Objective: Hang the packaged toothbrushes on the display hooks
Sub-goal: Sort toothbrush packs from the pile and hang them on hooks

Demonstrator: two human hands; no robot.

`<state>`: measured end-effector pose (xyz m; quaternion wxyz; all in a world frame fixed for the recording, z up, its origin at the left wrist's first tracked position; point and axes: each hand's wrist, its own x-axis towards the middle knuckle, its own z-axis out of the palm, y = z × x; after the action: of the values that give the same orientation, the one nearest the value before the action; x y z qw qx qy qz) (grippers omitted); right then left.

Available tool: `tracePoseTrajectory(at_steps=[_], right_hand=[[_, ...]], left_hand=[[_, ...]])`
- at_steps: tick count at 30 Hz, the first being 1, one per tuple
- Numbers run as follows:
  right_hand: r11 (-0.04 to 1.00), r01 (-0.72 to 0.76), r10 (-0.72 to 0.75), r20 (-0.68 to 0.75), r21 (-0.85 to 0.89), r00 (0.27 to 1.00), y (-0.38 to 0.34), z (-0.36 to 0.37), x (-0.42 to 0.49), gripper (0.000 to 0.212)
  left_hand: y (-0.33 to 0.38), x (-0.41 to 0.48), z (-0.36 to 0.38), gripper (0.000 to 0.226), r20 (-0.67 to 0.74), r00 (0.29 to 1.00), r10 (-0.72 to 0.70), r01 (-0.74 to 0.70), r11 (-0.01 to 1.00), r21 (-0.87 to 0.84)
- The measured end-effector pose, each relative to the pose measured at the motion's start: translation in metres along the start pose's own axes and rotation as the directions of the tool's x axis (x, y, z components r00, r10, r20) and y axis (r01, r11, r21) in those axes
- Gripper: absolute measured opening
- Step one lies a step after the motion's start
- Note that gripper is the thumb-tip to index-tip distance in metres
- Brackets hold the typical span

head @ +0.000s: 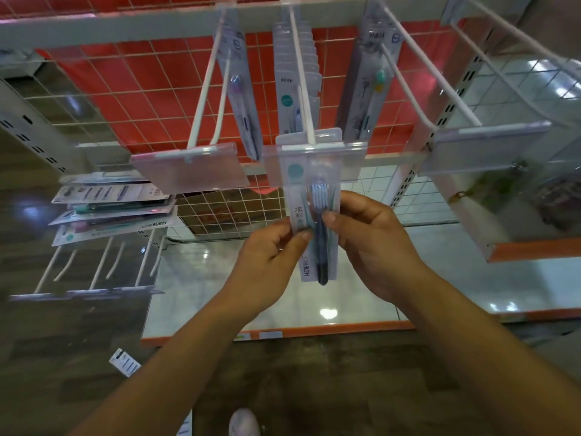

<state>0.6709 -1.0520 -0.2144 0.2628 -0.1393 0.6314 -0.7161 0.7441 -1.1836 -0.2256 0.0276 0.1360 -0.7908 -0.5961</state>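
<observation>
Left hand (270,247): thumb and curled fingers pinch the left edge of the toothbrush pack, about halfway down it.
Right hand (361,237): thumb lies on the front of the pack over the brush neck, and the fingers curl behind its right edge, so it pinches too.
Toothbrush pack (314,221): held upright between both hands, with a dark blue brush under clear plastic on a white card with a teal dot and printed characters. Its top reaches the front tip of the middle hook, behind the label holder. Whether the hole is on the wire, I cannot tell.
Middle hook (301,80): a white wire arm running from the top rail toward the camera.
Clear label holder (314,162): hangs at the tip of that hook, overlapping the upper part of the held pack.
Hung row (295,73): a file of like packs further back on the same hook.
Left hook (207,89): one pack with a purple brush (242,89) hangs just beside it.
Right hook packs (367,83): several hang here, the front one showing a teal brush head.
Wire grid (141,89): white mesh behind the hooks, with red showing through it.
Lower-left packs (110,209): a fanned bunch lying sideways on lower hooks.
Floor: one loose pack (124,366) on the dark boards, and a shoe (243,423) at the bottom edge.
</observation>
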Motion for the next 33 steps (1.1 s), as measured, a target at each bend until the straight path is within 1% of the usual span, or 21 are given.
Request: tracePoseTrajectory(at_steps=[6,9,11,15,18,19,20,22,24,26,28,30,32,33], right_hand=[[0.999,0.018,-0.018,0.013,-0.036,1.0,0.001,-0.001,0.011,0.021],[0.997,0.039,-0.039,0.008,-0.064,0.999,0.0,0.0,0.015,0.019],[0.995,0.051,-0.053,-0.02,-0.09,0.998,0.001,0.0,0.019,0.021],[0.993,0.055,-0.061,-0.059,-0.101,0.996,0.003,0.0,0.029,0.024],[0.994,0.069,-0.075,-0.079,-0.082,0.994,0.002,0.002,0.034,0.031],[0.993,0.082,-0.088,-0.081,-0.08,0.993,0.003,0.002,0.036,0.032],[0.993,0.092,-0.098,-0.076,-0.076,0.992,0.002,0.002,0.037,0.03],[0.991,0.109,-0.114,-0.074,-0.073,0.991,0.002,0.003,0.039,0.017],[0.99,0.106,-0.115,-0.094,-0.091,0.989,0.003,0.004,0.041,0.01],[0.988,0.088,-0.105,-0.131,-0.125,0.986,0.001,0.006,0.045,0.008],[0.987,0.07,-0.1,-0.203,-0.148,0.974,-0.003,0.007,0.05,0.019],[0.983,0.079,-0.121,-0.257,-0.168,0.959,-0.009,0.008,0.054,0.032],[0.981,0.079,-0.122,-0.248,-0.178,0.961,-0.011,0.008,0.056,0.036],[0.977,0.084,-0.128,-0.224,-0.198,0.966,-0.013,0.01,0.057,0.035]], left_hand=[[-0.001,0.008,0.0,0.018,-0.017,0.996,-0.083,0.082,0.996,-0.046],[-0.001,0.015,-0.003,0.017,-0.014,0.997,-0.079,0.079,0.997,-0.009],[-0.002,0.02,-0.005,0.015,-0.008,0.996,-0.084,0.084,0.996,0.013],[-0.003,0.029,-0.007,0.024,-0.008,0.999,-0.051,0.052,0.996,0.071],[-0.004,0.035,-0.008,0.012,-0.029,0.998,-0.05,0.052,0.995,0.083],[-0.004,0.038,-0.008,0.013,-0.032,0.998,-0.053,0.056,0.995,0.083],[-0.004,0.04,-0.008,0.016,-0.033,0.998,-0.054,0.056,0.994,0.088],[-0.005,0.043,-0.01,0.022,-0.029,0.998,-0.05,0.053,0.994,0.096],[-0.003,0.045,-0.012,0.017,-0.023,0.997,-0.072,0.073,0.994,0.082],[-0.001,0.047,-0.015,0.01,-0.045,0.994,-0.099,0.1,0.995,0.028],[-0.002,0.048,-0.017,0.011,-0.086,0.987,-0.136,0.137,0.991,0.004],[-0.007,0.047,-0.02,0.027,-0.113,0.976,-0.185,0.189,0.982,0.028],[-0.015,0.044,-0.024,0.035,-0.116,0.965,-0.237,0.244,0.968,0.051],[-0.02,0.044,-0.025,0.033,-0.113,0.961,-0.252,0.26,0.964,0.064]])
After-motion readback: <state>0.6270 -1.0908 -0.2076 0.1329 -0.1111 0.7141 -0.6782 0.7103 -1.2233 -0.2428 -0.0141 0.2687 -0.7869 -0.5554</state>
